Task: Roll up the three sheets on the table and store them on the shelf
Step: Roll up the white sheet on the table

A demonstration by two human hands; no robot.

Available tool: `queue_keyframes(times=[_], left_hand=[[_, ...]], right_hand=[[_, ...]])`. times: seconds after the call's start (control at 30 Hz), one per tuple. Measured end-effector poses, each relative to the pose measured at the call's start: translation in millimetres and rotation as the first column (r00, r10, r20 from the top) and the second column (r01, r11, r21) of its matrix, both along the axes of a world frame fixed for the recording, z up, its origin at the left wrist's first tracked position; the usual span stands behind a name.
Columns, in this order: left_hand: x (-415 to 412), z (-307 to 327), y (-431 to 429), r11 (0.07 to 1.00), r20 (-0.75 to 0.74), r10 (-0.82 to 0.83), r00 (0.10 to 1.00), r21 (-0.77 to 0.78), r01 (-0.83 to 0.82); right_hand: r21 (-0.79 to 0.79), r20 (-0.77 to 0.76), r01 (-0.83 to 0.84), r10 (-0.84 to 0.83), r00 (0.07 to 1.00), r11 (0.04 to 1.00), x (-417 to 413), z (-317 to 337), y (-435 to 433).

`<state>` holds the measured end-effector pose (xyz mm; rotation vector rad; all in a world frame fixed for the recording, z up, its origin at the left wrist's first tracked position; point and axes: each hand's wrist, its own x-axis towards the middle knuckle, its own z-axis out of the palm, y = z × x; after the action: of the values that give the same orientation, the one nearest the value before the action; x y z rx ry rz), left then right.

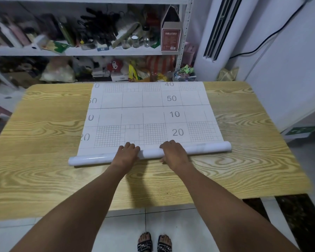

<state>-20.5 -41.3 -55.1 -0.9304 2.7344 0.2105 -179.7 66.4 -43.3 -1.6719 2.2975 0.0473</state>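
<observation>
White and a bit glossy, that's the sheet (144, 113). It has thin grey grid lines all over, some squares filled with a finer grid, and big grey numbers. Down the right-hand column I can read 40, 50, 10, 20. The left-hand column is partly cut off by the sheet's edge.

It lies on a wood-grain table (44, 142), roughly in the middle, and its far end reaches the table's far edge. The near end is wound into a roll (207, 149), a plain white tube with none of the print showing.

Counts: one sheet that I can make out (can't tell if more lie under it), one roll, two hands.

The left hand (126, 153) and right hand (174, 151) sit side by side at the middle of the roll. Both have fingers curled over the top of it, gripping it. On the right one you can see the thumb tucked in on the near side.

The roll's long axis runs left to right across the table, slightly skewed, with the left end nearer and the right end farther. The flat part stretches away from it toward the far side.

Behind the table is a white metal shelf (71, 51), two levels in view, crammed with stuff including a red-and-white carton (171, 37). A standing air conditioner (213, 33) is to its right, with one black cable (273, 35) on the wall. Two patterned sandals (154, 242) show at the near edge.
</observation>
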Motion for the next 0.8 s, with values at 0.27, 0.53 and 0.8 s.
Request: queue_keyframes(times=[0.27,0.53,0.8], left_hand=[[2,2,5,0.999,0.013,-0.045,0.999,-0.02,0.045],[3,-3,6,1.0,0.018,-0.011,1.0,-0.018,0.012],[-9,3,0,1.0,0.044,-0.015,0.999,-0.003,0.015]], right_hand=[[-0.008,-0.04,0.018,-0.018,0.999,1.0,-2,-5,4],[-0.034,-0.052,0.036,-0.037,0.998,0.999,-4,-3,4],[-0.086,-0.138,-0.018,0.006,0.99,0.996,-2,-11,5]])
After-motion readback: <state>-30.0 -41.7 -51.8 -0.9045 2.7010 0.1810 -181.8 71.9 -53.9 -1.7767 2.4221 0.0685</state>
